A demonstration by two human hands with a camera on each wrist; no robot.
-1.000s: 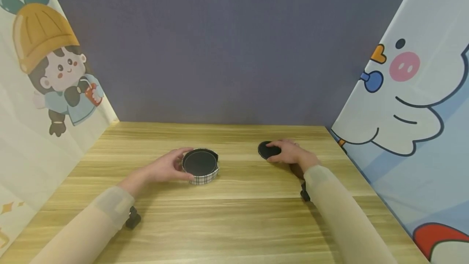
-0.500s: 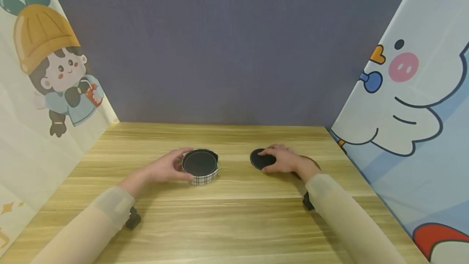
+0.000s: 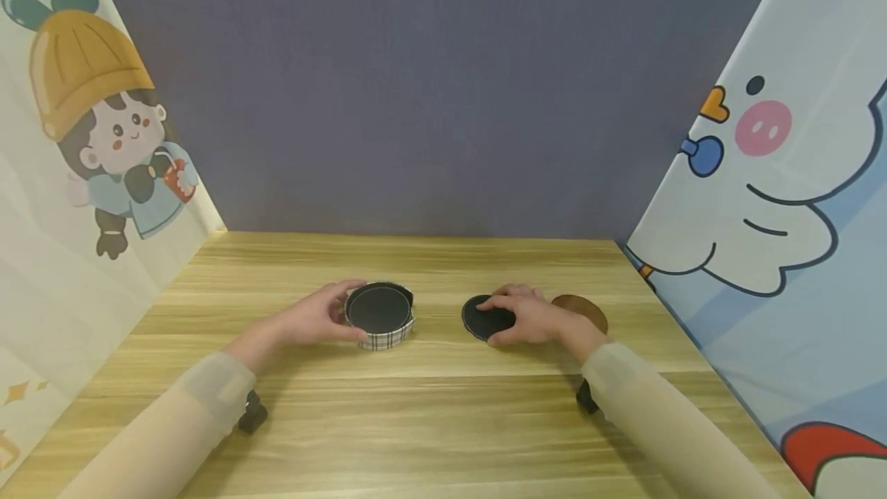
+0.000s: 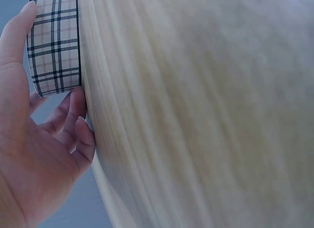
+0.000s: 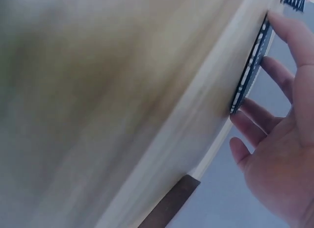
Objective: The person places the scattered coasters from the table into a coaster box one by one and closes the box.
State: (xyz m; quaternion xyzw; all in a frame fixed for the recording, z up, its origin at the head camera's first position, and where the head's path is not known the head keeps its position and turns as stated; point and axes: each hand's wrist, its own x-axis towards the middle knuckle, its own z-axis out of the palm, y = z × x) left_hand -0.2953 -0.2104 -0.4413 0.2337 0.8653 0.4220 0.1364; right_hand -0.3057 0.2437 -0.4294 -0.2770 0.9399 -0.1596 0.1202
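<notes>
My left hand [image 3: 320, 316] grips a round coaster holder [image 3: 386, 341] with a checked black-and-cream wall and a dark inside, thumb and fingers on opposite sides. In the left wrist view the wall of this holder [image 4: 55, 46] stands on the table. To its right, my right hand [image 3: 532, 319] pinches a round black coaster [image 3: 483, 319] by its rim, lying flat at table level. Seen edge-on in the right wrist view, the coaster [image 5: 249, 66] shows a patterned side. Whether it touches the table is hard to tell. Holder and coaster are apart.
A brown round disc [image 3: 585, 309] lies on the wooden table [image 3: 416, 437], partly behind my right wrist. A dark grey panel [image 3: 416, 98] rises at the table's back edge. Printed cloths with cartoon figures flank both sides.
My right hand has moved left and nearer to me with the black coaster, approaching the holder. More of the brown disc now shows. The left hand and holder stay put.
</notes>
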